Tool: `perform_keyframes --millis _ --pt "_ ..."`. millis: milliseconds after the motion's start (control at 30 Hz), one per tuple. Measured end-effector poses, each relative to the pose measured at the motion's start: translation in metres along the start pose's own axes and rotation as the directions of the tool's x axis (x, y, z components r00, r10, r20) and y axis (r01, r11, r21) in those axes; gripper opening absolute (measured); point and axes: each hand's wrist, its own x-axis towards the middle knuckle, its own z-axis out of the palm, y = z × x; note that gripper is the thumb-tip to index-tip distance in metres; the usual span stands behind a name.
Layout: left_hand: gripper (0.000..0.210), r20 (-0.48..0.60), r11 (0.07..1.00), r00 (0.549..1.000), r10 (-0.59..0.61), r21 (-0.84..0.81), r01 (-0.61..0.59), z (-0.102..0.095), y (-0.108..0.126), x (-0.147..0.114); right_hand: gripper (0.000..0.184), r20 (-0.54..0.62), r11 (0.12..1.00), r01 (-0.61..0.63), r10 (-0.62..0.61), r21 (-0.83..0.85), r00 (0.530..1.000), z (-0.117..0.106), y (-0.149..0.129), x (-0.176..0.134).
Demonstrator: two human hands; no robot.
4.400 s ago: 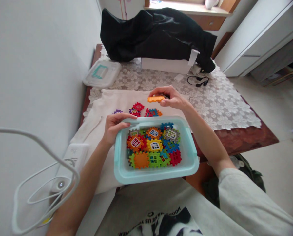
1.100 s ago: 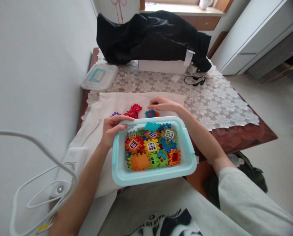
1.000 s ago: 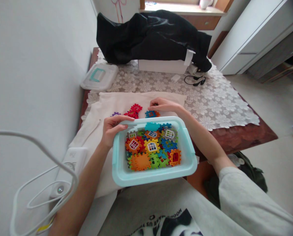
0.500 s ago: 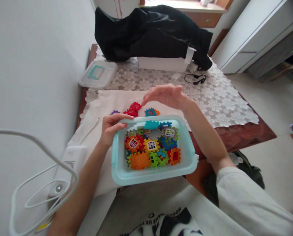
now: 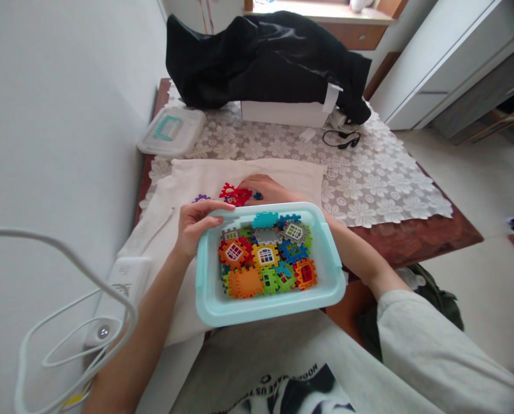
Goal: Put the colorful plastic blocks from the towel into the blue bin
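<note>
My left hand grips the near-left rim of a light blue plastic bin that sits at the table's front edge. The bin holds several colourful interlocking tiles with window shapes. Just behind the bin, my right hand rests palm down on a white cloth. Its fingertips touch a red tile, and a bit of a blue tile shows under the hand. A purple tile lies further left. The bin's wall hides my right hand's fingers.
A clear lid with a teal handle lies at the back left. A black garment drapes over a white box, with a black headset beside it. A white power strip and cable lie left, next to the wall.
My right hand put an orange tile and then a grey tile into the bin, rose above the cloth, and has now come down on the loose tiles behind the bin. My left hand stayed put.
</note>
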Motion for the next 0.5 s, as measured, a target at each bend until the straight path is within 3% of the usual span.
perform_keyframes --millis 100,267,400,500 --pt "0.027 -0.004 1.0 1.0 0.004 0.004 -0.004 0.001 0.001 0.0 0.058 -0.03 0.999 0.013 -0.012 0.036 0.999 -0.006 -0.013 -0.003" --pt "0.026 -0.008 1.0 1.0 0.009 0.013 -0.009 0.002 0.003 0.001 0.054 0.084 0.993 0.097 -0.102 0.066 0.991 -0.012 -0.029 -0.003" --pt "0.027 0.002 1.0 1.0 0.009 0.004 -0.009 0.0 0.0 0.001 0.041 0.006 0.998 0.002 -0.002 0.057 1.0 -0.017 -0.045 -0.005" --pt "0.027 -0.006 1.0 1.0 0.008 0.013 -0.008 0.0 0.0 0.001 0.043 -0.035 0.997 -0.016 0.018 0.07 0.999 -0.025 -0.065 -0.014"
